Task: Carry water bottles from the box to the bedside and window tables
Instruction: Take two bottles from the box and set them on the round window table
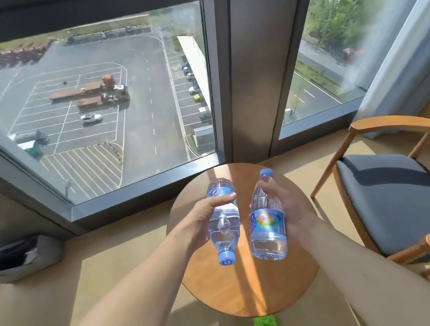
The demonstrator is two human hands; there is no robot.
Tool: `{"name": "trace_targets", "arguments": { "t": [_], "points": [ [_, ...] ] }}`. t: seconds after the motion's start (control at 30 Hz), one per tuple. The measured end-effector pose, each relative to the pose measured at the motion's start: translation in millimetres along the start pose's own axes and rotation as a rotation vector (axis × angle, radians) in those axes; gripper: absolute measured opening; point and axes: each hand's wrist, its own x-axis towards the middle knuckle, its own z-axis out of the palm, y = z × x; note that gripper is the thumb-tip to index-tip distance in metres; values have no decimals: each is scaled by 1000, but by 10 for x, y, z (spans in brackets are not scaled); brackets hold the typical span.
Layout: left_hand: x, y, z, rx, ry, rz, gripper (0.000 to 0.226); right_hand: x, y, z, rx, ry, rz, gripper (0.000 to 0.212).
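Head view shows the left hand [203,213] wrapping its fingers round one water bottle [223,223] and the right hand [286,208] gripping a second bottle [266,219], both held above the round window table [249,289], neither set down yet, box unseen

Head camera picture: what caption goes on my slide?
Each hand holds a water bottle over the round table.

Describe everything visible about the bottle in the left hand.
The left bottle is clear plastic, full of water, with a blue cap and a blue label. It is held above the round wooden table, cap pointing toward the camera, base toward the window. The left hand grips its middle, fingers curled round the label. It touches nothing else.
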Motion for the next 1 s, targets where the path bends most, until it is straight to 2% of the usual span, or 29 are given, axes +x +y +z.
{"name": "trace_targets", "arguments": {
  "t": [0.07,0.23,0.3,0.4,0.57,0.63,0.7,0.83,0.87,0.93,1.0],
  "points": [
    [201,112,46,12,31,-53,61,260,-153,-76,14,19,43,24],
    [738,383,127,12,143,-116,73,891,-466,-289,84,31,138,49],
    [920,403,121,-8,128,-138,72,1089,-515,-365,116,67,161,59],
    [1118,366,56,-39,164,-176,65,1299,-501,-439,107,148,171,52],
    [1430,294,-127,-82,295,-266,82,1586,-465,-523,35,255,158,35],
    [1529,269,-202,22,328,-269,90,1677,-432,-528,28,288,120,34],
    [1624,269,-312,158,353,-266,94,1753,-379,-500,-28,316,51,49],
    [1801,329,-604,516,345,-226,79,1876,-236,-460,-358,343,-104,54],
    [1846,333,-662,609,335,-209,81,1906,-213,-462,-429,356,-116,53],
    [1925,348,-725,901,324,-161,90,1985,-179,-464,-548,359,-126,49],
    [1992,352,-766,1158,337,-95,89,2073,-144,-438,-662,356,-129,51]
  ]
}}
